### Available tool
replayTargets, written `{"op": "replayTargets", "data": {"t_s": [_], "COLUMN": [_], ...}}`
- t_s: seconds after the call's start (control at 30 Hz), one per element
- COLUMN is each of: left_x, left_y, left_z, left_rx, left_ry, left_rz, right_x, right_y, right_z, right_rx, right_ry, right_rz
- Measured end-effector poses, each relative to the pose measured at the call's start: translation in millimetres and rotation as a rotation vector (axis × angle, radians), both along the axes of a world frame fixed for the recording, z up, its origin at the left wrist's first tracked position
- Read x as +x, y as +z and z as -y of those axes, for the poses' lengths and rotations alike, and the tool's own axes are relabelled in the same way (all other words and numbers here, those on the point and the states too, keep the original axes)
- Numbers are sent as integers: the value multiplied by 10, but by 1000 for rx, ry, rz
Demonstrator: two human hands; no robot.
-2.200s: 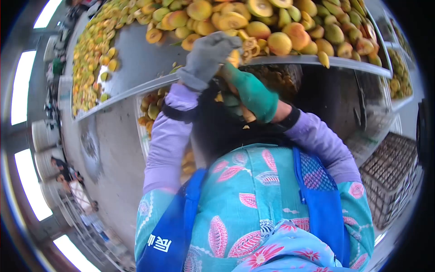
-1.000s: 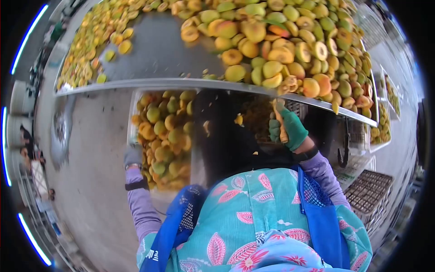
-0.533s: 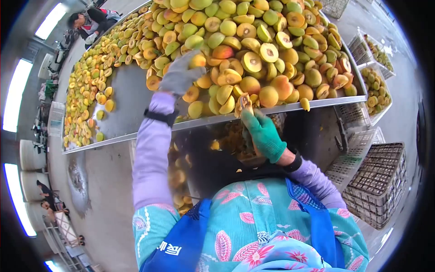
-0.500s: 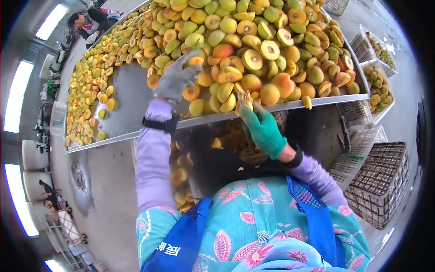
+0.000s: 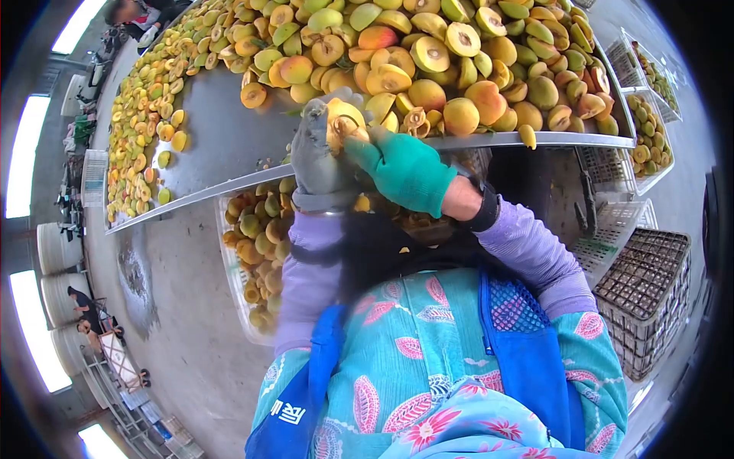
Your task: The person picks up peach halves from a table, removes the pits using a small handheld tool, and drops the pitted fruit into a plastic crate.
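Observation:
My left hand (image 5: pixel 315 157), in a grey glove, is closed round a yellow peach half (image 5: pixel 345 122) with its cut face showing, just above the table's near edge. My right hand (image 5: pixel 409 170), in a green glove, is closed, its fingertips against the peach half. Whatever its fingers grip is hidden. Behind both hands lies a heap of halved peaches (image 5: pixel 432 55), yellow, green and reddish, some with brown stones in them. One opened half (image 5: pixel 414 121) rests at the rim close to my right hand.
The metal table (image 5: pixel 222 122) has a raised rim. Below it stands a white crate of peaches (image 5: pixel 238 287). Filled crates (image 5: pixel 650 141) and stacked crates (image 5: pixel 642 298) are at the right. Another person (image 5: pixel 138 17) is at the far left.
My left hand has come back from the heap with a peach half in it. My right hand has moved left from the rim to meet it. The view has shifted a little.

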State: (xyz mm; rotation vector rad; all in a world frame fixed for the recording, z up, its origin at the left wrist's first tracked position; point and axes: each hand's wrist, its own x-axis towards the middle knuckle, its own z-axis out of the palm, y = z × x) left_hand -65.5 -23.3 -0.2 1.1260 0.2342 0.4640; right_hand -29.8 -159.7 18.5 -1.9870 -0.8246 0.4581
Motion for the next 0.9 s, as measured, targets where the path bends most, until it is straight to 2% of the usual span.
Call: {"op": "replayTargets", "data": {"t_s": [0.1, 0.17, 0.23, 0.3, 0.37, 0.43, 0.5, 0.6, 0.63, 0.73, 0.77, 0.83, 0.87, 0.9], "left_x": [-3, -19, -24, -51, -44, -26, -27, -49, -28, -56, -71, -64, -74, -99], "left_y": [-85, -77, -64, -64, -96, -143, -187, -89, 59, -54, 51, -4, -28, 20], "left_z": [-2, 32, 97, 143, 149, 140, 116, 108, 156, 230, 351, 336, 329, 253], "left_rx": [409, 593, 475, 130, 457, 400, -41, 593, 538, 550, 459, 435, 419, 224], "left_ry": [132, 224, 240, 196, 238, 213, 119, 55, 1, 87, 174, 186, 196, 22], "left_rz": [88, 127, 143, 128, 102, 52, -25, -125, -395, -14, -33, -44, -50, -216], "right_x": [-19, -84, -106, -103, -110, -106, -115, -233, -267, -420, -433, -419, -392, -366], "right_y": [55, 77, 51, -18, -3, -26, -152, -522, -532, -538, -506, -393, -249, -148], "right_z": [-6, -37, -41, -36, 7, 43, 46, 7, 24, 25, 11, 42, 116, 180], "right_rx": [-14, 83, 131, 130, 116, 134, 187, 390, 393, 472, 538, 608, 601, 582], "right_ry": [-20, -59, -72, -55, -39, -26, -19, -38, -63, -118, -117, -53, 13, 84], "right_rz": [-108, -141, -185, -246, -251, -247, -238, -353, -457, -705, -731, -1019, -1283, -1545]}}
